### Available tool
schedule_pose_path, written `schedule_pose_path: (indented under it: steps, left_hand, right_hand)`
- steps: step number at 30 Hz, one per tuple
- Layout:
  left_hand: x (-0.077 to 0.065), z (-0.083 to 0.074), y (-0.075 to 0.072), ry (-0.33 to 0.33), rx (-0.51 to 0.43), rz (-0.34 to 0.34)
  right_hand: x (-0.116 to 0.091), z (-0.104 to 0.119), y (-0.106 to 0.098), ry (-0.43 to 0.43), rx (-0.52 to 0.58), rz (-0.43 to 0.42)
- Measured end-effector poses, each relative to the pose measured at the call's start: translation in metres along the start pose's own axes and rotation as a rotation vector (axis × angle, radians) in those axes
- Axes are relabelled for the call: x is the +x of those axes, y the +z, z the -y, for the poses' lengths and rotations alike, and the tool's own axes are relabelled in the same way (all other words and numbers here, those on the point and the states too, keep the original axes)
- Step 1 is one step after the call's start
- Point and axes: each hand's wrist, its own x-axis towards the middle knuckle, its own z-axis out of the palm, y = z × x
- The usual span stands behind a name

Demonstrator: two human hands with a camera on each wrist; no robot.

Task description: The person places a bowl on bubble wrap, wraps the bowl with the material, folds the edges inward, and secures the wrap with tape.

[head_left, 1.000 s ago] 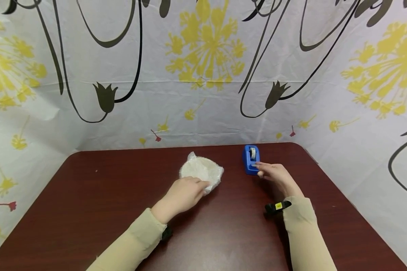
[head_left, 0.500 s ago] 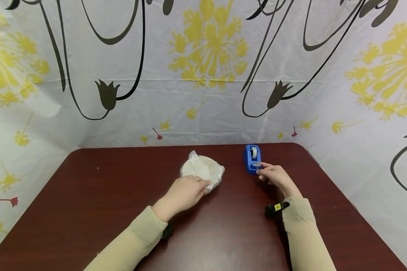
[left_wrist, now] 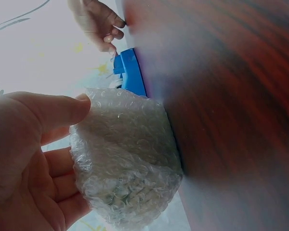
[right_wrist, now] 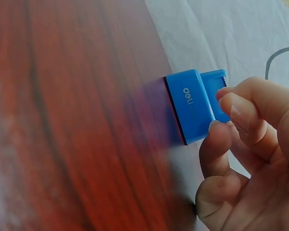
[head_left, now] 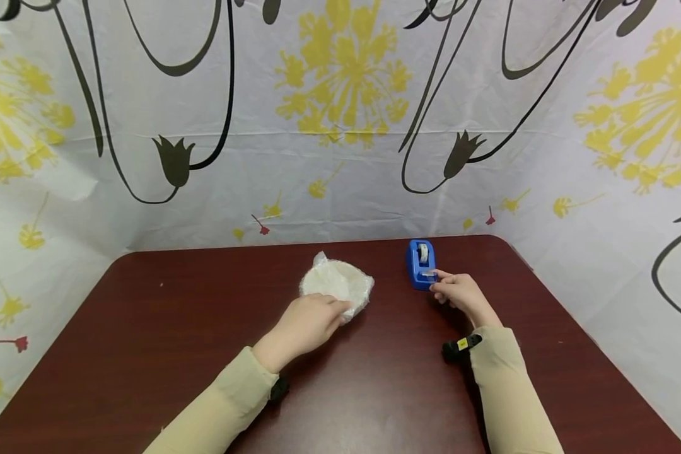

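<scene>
A round pale thing in bubble wrap lies on the table left of the blue tape dispenser. My left hand holds its near side; in the left wrist view the thumb is at one edge of the bubble wrap and the other fingers are partly hidden behind it. At the near end of the dispenser is my right hand. Its thumb and forefinger pinch the tape end by the toothed cutter, close to the dispenser's blue body. The tape itself barely shows between the fingertips.
The dark red-brown table has its far edge just beyond the dispenser. Behind it hangs a white sheet with yellow flowers and dark stems. Each wrist wears a black strap, seen on the right wrist as a band.
The right hand's fingers have drawn together at the dispenser's near end and now pinch there. The left hand and the bubble-wrapped thing have stayed in place.
</scene>
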Motion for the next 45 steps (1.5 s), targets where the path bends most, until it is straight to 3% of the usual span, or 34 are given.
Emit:
schedule_pose_path:
  steps: [6,18,30,37,40,45]
  left_hand:
    - [0.001,0.000,0.004,-0.005,0.005,-0.004]
    - [-0.001,0.000,0.001,-0.006,0.010,-0.016]
    - [0.001,0.001,0.001,-0.018,0.000,0.003]
    - [0.003,0.003,0.001,-0.027,0.017,-0.001]
    - [0.002,0.001,0.004,-0.034,0.011,0.015]
    - [0.000,-0.001,0.002,-0.029,0.012,0.012]
  right_hand:
    - [0.000,-0.003,-0.001,-0.031,0.009,0.011]
    - [0.001,-0.004,-0.001,-0.001,0.055,0.023]
    - [-0.007,-0.004,-0.028,-0.086,0.092,0.086]
    - [-0.027,0.033,-0.034,-0.247,-0.027,0.003]
    - [-0.024,0.047,-0.025,-0.277,-0.079,-0.012]
    - [-0.021,0.096,0.003,-0.337,-0.141,0.044]
